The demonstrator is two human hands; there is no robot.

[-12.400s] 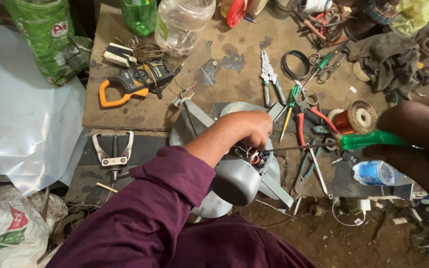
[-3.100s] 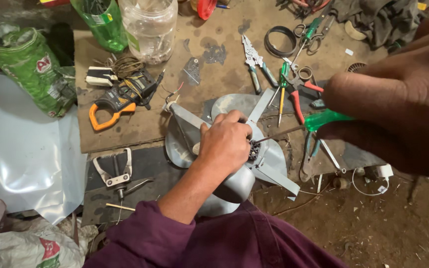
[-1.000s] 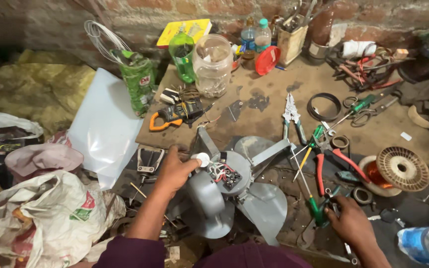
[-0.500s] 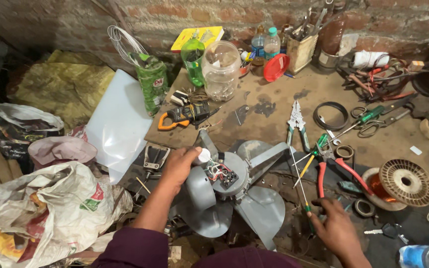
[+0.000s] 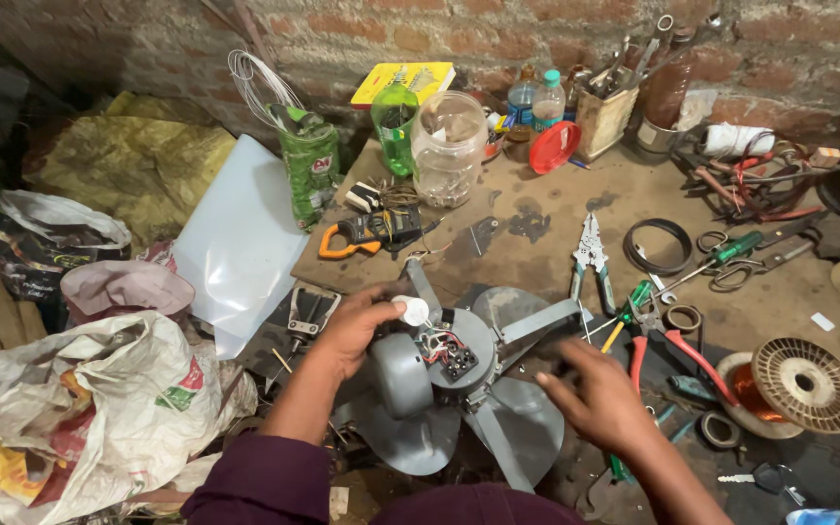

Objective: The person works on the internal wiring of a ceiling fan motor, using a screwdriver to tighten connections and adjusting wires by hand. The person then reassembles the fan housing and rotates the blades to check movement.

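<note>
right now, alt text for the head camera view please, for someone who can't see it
Seen from above, a person's left hand grips the grey fan motor on a cluttered workshop floor, while the right hand hovers over its blades. Pliers, a screwdriver, a copper wire spool and a clear jar lie around it before a brick wall.

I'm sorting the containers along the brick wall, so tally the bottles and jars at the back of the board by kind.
Green plastic bottles: 2, a large one and a smaller one
Clear plastic bottles with caps: 2, one beside the other
Big clear plastic jar: 1
Total: 5
</note>
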